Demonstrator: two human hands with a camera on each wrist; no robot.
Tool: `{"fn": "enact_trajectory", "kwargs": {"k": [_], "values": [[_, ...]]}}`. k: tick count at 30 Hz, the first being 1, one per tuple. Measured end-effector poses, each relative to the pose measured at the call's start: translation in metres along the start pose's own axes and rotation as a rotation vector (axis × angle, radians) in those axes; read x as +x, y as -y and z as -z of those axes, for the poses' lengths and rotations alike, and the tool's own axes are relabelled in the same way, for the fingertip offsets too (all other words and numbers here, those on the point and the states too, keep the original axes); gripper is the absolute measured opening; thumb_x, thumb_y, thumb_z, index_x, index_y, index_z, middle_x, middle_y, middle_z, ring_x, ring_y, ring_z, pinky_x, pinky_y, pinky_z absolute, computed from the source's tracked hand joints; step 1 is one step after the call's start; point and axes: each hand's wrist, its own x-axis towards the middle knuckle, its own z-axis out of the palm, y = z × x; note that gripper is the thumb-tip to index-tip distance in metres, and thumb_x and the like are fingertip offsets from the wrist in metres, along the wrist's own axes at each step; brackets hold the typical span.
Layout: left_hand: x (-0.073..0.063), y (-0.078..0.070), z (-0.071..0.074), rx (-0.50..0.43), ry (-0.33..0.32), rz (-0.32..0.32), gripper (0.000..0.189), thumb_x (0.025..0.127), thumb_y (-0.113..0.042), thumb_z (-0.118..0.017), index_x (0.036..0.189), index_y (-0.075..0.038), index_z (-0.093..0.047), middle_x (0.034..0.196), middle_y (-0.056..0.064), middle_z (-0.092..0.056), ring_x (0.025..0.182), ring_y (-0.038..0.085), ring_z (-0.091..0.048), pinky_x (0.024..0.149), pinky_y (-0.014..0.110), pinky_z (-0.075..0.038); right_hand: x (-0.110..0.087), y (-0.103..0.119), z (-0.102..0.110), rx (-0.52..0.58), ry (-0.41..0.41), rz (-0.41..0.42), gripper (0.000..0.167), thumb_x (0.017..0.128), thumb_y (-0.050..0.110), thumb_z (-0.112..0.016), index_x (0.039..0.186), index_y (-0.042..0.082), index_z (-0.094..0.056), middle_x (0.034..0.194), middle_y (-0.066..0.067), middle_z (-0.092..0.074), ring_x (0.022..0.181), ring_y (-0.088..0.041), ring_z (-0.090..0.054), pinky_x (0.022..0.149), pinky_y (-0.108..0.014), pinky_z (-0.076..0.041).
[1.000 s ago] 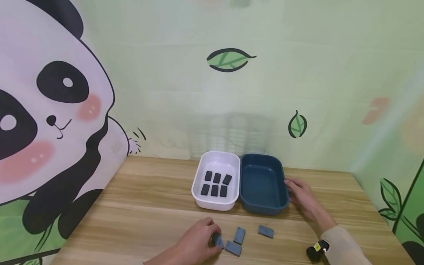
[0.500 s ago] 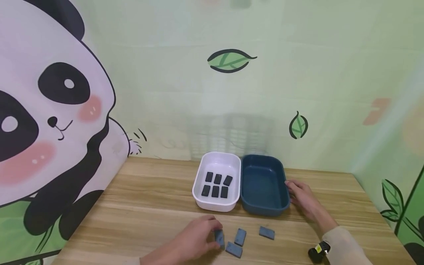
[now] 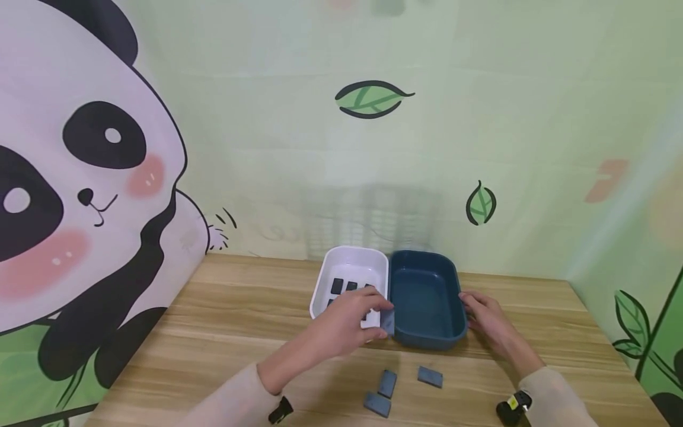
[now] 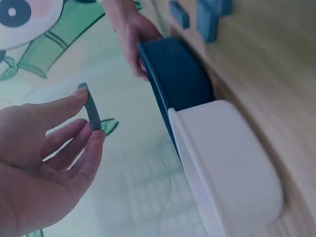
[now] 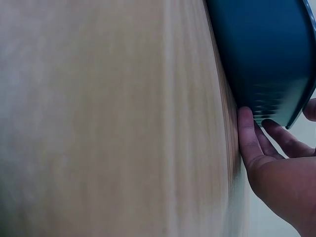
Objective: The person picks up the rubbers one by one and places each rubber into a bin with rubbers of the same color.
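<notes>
My left hand (image 3: 347, 323) pinches a thin blue-grey rectangular block (image 3: 388, 321) between thumb and fingertips. It is above the front right of the white bin (image 3: 313, 299), by the blue bin. In the left wrist view, the block (image 4: 90, 107) is clear of both bins. My right hand (image 3: 491, 320) touches the right side of the dark blue bin (image 3: 427, 341). The right wrist view has its fingers (image 5: 247, 131) against the bin's outer wall (image 5: 266, 54), fairly straight. Dark blocks (image 3: 337, 286) lie in the white bin, some hidden by my left hand.
Three more blue-grey blocks lie on the wooden table (image 3: 240, 356) in front of the bins: one upright-set block (image 3: 387, 384), one by it (image 3: 377, 404), and one farther right (image 3: 430, 376). A printed wall sheet (image 3: 267, 148) stands behind.
My left hand has lifted the leftmost blue-grey block off the table and carried it forward and right to the bins. The right hand stays at the blue bin's side.
</notes>
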Motion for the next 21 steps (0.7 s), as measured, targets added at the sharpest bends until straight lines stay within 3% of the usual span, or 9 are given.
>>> {"fn": "enact_trajectory", "kwargs": {"k": [6, 12, 21], "values": [[0.052, 0.011, -0.007, 0.02, 0.008, -0.012, 0.043, 0.095, -0.024, -0.083, 0.134, -0.01, -0.072, 0.126, 0.001, -0.069, 0.114, 0.015, -0.066, 0.097, 0.024, -0.054, -0.001, 0.001, -0.001, -0.007, -0.009, 0.004, 0.064, 0.115, 0.037, -0.045, 0.156, -0.012, -0.038, 0.156, -0.031, -0.045, 0.136, -0.03, -0.055, 0.098, -0.03, -0.058], [0.095, 0.028, -0.027, 0.052, 0.046, 0.035, 0.043, 0.096, -0.023, -0.082, 0.136, -0.012, -0.072, 0.129, 0.0, -0.067, 0.115, 0.015, -0.065, 0.098, 0.024, -0.054, -0.001, -0.002, -0.002, -0.025, -0.011, 0.003, 0.065, 0.115, 0.039, -0.044, 0.156, -0.011, -0.039, 0.157, -0.031, -0.045, 0.142, -0.038, -0.049, 0.104, -0.036, -0.056], [0.135, 0.058, -0.056, 0.187, 0.118, 0.07, 0.043, 0.097, -0.025, -0.081, 0.137, -0.012, -0.071, 0.137, 0.002, -0.065, 0.121, 0.016, -0.064, 0.106, 0.027, -0.051, 0.001, -0.002, 0.001, -0.025, -0.019, 0.0, 0.066, 0.115, 0.04, -0.044, 0.156, -0.011, -0.039, 0.158, -0.031, -0.044, 0.144, -0.04, -0.047, 0.104, -0.038, -0.056]]}}
